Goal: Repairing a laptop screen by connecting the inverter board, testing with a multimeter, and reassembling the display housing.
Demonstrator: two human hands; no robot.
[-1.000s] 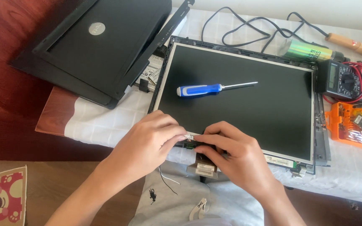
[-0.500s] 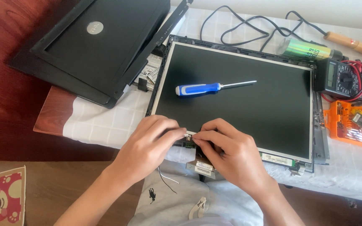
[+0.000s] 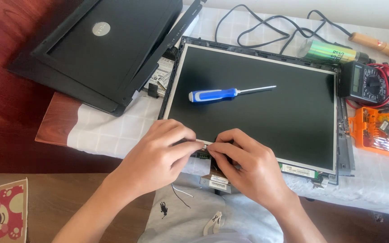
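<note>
Both hands meet at the near edge of the bare display panel [image 3: 253, 108]: left hand [image 3: 156, 157] and right hand [image 3: 248, 168] curled nearly closed, fingertips pinching a small pale connector or tape tab [image 3: 202, 145] between them, though what exactly is gripped is too small to tell. Panel lies flat on the cloth-covered surface [image 3: 109, 135], blue-handled screwdriver [image 3: 217, 94] resting on its glass, black laptop lid [image 3: 100, 49] far left, multimeter [image 3: 368, 81] and orange bit case [image 3: 381, 132] right. Judged thin, stiff, fragile; best held by its metal frame edges, not the glass.
</note>
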